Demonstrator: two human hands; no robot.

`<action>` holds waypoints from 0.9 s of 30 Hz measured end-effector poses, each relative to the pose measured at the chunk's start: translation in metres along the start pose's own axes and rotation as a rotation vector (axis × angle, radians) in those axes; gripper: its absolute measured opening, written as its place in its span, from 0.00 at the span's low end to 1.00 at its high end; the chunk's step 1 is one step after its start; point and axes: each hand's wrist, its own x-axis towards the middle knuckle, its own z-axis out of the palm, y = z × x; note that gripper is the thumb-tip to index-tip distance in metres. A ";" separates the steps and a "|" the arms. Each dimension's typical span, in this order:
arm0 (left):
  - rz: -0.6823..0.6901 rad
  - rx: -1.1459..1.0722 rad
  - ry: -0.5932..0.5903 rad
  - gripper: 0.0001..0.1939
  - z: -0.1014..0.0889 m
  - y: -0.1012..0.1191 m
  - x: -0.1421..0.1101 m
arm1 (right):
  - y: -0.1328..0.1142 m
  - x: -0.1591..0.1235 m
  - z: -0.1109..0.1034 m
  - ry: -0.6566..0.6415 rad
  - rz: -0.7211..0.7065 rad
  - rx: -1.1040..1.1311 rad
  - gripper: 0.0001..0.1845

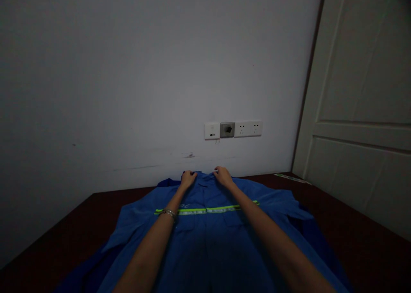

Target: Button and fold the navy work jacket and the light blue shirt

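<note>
A blue work shirt [205, 241] with a yellow-green reflective stripe across the chest lies spread flat on a dark brown table [353, 233], collar towards the wall. My left hand [188, 178] rests on the left side of the collar with its fingers curled over the cloth. My right hand [222, 176] does the same on the right side of the collar. Both arms stretch forward over the shirt's front. A thin bracelet [168, 213] is on my left wrist.
A white wall stands just behind the table, with a row of power sockets [233, 129] above the collar. A white panelled door [362, 113] is at the right. A pale strip [293, 179] lies on the table's far right corner.
</note>
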 end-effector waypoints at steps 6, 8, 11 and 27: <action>-0.101 0.076 0.004 0.21 -0.006 0.012 -0.001 | 0.005 0.002 -0.001 -0.002 -0.034 0.023 0.16; -0.128 0.105 0.002 0.22 -0.011 0.018 -0.003 | 0.007 0.001 -0.006 -0.004 -0.049 0.025 0.16; -0.133 0.156 -0.012 0.21 -0.020 0.027 -0.008 | 0.009 -0.003 -0.015 -0.007 -0.092 0.033 0.16; 0.349 0.107 -0.483 0.14 -0.128 0.037 -0.018 | 0.017 -0.017 -0.101 -0.058 -0.494 0.138 0.13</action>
